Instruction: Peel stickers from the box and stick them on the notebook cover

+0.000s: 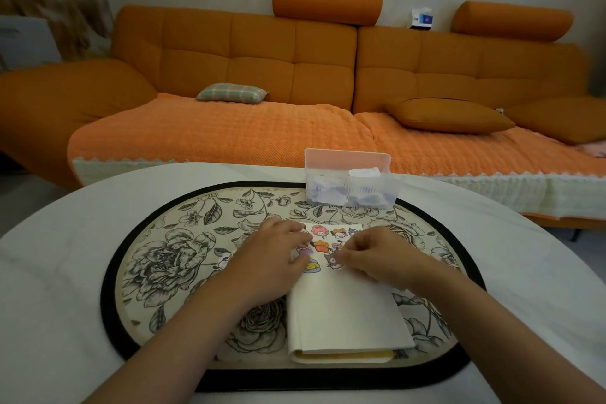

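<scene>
Two bare forearms are coming in from the bottom edge, and between them the notebook [344, 305] is lying closed on a floral placemat [164, 256]. Its white cover is facing up and its yellowish page edge is pointing toward the camera.

The left hand [275, 256] is resting on the far left part of the cover. Its grip is loose, with the fingers laid over the surface and not closing round anything, so it's just holding the book down.

The right hand [377, 256] is working at the far right part. Its grip is tight, with the fingers curled and the thumb and fingertips pinching the edge of a dark cartoon sticker [333, 262] that's lying against the cover.

A few more are already sitting on the far end of the cover: a pink sticker [319, 230], an orange sticker [321, 245] and a yellow sticker [311, 266] close by the left thumb.

The box [351, 174], a see-through plastic one, is standing at the far rim of the placemat. It's beyond the notebook and not touching it, and it's holding white and bluish paper bits.

The placemat is sitting on a white rounded worktop [49, 272]. Behind that, an orange sofa [229, 52] is filling the background, with a small plaid pillow [231, 92] lying on the seat.
</scene>
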A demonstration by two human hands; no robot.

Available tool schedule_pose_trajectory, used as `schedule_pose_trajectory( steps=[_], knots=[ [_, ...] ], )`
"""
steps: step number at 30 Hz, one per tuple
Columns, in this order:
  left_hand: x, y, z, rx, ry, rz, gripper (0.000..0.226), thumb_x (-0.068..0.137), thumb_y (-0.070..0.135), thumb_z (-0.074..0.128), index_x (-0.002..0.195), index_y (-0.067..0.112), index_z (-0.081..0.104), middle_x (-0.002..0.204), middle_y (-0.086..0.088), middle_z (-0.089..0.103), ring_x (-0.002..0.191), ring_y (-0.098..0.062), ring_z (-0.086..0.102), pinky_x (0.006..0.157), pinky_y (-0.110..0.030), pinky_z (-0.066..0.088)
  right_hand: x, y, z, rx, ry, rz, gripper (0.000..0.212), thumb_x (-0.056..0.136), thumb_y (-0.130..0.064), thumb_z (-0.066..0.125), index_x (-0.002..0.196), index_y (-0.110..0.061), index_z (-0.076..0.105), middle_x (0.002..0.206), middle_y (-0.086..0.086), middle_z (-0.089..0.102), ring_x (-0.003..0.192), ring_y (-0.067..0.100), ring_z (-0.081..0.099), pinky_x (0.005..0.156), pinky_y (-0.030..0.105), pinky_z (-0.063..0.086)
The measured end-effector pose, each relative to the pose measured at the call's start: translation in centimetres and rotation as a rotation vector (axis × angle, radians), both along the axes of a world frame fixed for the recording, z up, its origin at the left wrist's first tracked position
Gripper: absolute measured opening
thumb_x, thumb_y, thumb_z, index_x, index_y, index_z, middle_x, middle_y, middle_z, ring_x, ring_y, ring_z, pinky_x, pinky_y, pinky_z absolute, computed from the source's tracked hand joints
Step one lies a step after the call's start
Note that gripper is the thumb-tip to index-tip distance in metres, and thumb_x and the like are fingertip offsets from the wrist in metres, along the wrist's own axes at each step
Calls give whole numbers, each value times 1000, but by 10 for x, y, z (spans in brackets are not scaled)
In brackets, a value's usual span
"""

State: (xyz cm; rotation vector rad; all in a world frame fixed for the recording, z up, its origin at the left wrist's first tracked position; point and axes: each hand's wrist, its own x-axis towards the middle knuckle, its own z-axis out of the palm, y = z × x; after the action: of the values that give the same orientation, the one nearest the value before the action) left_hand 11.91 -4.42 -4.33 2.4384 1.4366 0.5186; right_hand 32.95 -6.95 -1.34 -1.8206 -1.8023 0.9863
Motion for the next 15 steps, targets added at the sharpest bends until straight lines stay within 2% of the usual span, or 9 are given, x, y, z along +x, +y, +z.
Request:
schedule_pose_trajectory(
  steps=[3, 8, 15],
  knots=[
    [0, 1, -3, 11, -20, -7, 41, 99, 38, 50, 140, 32, 54, 149, 18, 41, 139, -7, 25, 115, -30, 26, -1, 2, -4, 33, -45, -1, 37, 90, -38, 71, 60, -19, 61, 47, -9, 53, 44, 7, 44, 53, 22, 38],
    [0, 2, -4, 22, -27, -9, 41, 99, 37, 50, 140, 30, 54, 148, 17, 42, 138, -8, 25, 116, -31, 27, -3, 4, -10, 61, -93, 8, 38, 89, -39, 71, 59, -18, 61, 54, -4, 55, 51, 11, 47, 56, 25, 40],
    [0, 1, -5, 40, -32, -22, 41, 99, 35, 50, 140, 29, 54, 148, 16, 42, 137, -7, 26, 115, -31, 27, -5, 7, -17, 105, -172, -13, 41, 89, -42, 69, 78, -3, 69, 62, 9, 57, 54, 14, 47, 56, 27, 40]
  ],
)
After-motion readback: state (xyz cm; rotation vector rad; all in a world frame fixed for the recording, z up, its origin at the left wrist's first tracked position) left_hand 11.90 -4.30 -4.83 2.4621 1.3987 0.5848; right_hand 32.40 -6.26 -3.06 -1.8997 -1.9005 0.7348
